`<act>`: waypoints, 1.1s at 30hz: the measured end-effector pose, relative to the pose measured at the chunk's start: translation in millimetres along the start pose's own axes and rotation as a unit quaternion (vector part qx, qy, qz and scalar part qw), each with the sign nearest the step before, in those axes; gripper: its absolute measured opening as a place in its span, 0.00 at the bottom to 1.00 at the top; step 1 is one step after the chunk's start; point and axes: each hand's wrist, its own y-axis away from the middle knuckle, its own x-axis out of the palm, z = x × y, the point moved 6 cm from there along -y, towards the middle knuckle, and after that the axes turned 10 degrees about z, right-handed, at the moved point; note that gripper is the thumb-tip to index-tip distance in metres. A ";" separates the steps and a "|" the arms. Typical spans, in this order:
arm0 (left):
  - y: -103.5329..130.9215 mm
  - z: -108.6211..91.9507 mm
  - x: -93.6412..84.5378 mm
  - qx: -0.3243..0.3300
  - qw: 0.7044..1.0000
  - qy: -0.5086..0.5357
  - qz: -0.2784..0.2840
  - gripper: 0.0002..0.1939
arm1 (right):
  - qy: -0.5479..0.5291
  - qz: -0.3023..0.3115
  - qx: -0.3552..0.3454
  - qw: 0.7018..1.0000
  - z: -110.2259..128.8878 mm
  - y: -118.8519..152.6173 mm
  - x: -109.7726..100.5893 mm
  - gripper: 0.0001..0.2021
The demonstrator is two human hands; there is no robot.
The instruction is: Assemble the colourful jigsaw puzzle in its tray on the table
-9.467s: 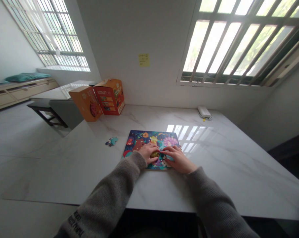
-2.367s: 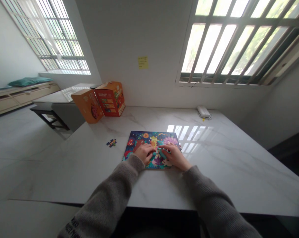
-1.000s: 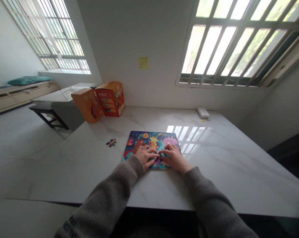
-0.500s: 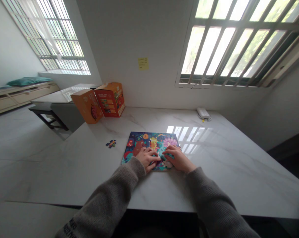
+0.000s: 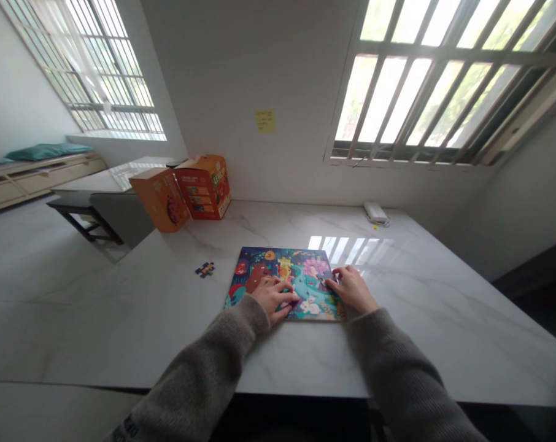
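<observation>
A colourful jigsaw puzzle [image 5: 311, 279] with animal pictures lies flat on the white marbled table [image 5: 301, 356]. My left hand [image 5: 274, 298] rests on its lower middle, fingers apart and pointing right, with nothing visible in its grasp. Over the puzzle's right edge is my right hand [image 5: 351, 288], its fingertips bent down onto the board; whether a piece is under them is too small to tell. A small cluster of joined puzzle pieces [image 5: 205, 269] lies on the table left of the board.
Two orange boxes [image 5: 161, 199] [image 5: 204, 187] stand at the table's back left. A white device with a cable [image 5: 376, 213] lies at the back right. On the wall is a yellow note [image 5: 265, 121]. Sunlight reflects off the table behind the puzzle.
My right hand has moved right, from the puzzle's middle to its right edge, uncovering the elephant and rabbit pictures. My left hand has stayed nearly in place. The view has shifted slightly.
</observation>
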 end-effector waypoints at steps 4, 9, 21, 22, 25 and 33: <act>0.1 1.5 2.0 -0.003 1.000 0.002 0.004 0.17 | -0.058 -0.007 0.017 0.998 -4.8 -1.1 -3.2 0.13; -1.2 3.6 -4.3 -0.008 0.999 0.047 -0.026 0.16 | -0.263 -0.038 0.018 0.964 5.9 2.1 -14.4 0.15; 1.9 39.3 -16.4 -0.140 0.855 0.460 -0.193 0.20 | -0.571 0.098 -0.059 0.813 115.8 18.7 9.3 0.22; 2.4 40.8 -16.2 -0.143 0.848 0.469 -0.200 0.20 | -0.565 0.103 -0.065 0.816 116.5 18.3 10.3 0.21; 3.9 44.1 -16.2 -0.156 0.829 0.493 -0.212 0.19 | -0.520 0.097 -0.086 0.844 115.0 16.8 12.9 0.18; 4.6 41.8 -19.8 -0.167 0.848 0.456 -0.212 0.18 | -0.349 0.005 -0.207 0.914 129.1 24.4 4.5 0.15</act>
